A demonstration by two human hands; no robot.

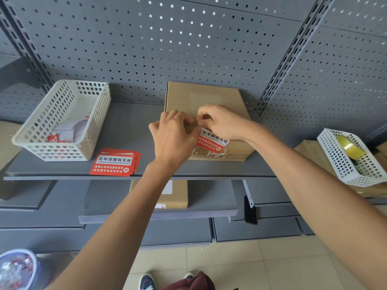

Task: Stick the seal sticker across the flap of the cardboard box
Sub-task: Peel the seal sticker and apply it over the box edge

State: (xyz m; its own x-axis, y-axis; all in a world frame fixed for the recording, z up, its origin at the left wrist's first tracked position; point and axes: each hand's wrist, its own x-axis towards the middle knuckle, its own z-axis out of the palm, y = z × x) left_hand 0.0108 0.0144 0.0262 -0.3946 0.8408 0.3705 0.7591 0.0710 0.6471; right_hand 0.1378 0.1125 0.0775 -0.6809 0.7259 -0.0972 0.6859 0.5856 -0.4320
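Both hands (173, 137) (219, 122) pinch a red seal sticker (211, 142) over the cardboard box (201, 97).

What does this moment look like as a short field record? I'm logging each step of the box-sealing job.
box: cardboard box lying flat on the grey shelf, against the pegboard
sticker in use: red seal sticker at the box's near edge, partly hidden by the hands
left hand: on the box, at the sticker's left end
right hand: fingers pinched at the sticker's top edge
spare stickers: red stack on the shelf, left of the box
left basket: white, holds paper scraps
right basket: white, holds a tape roll
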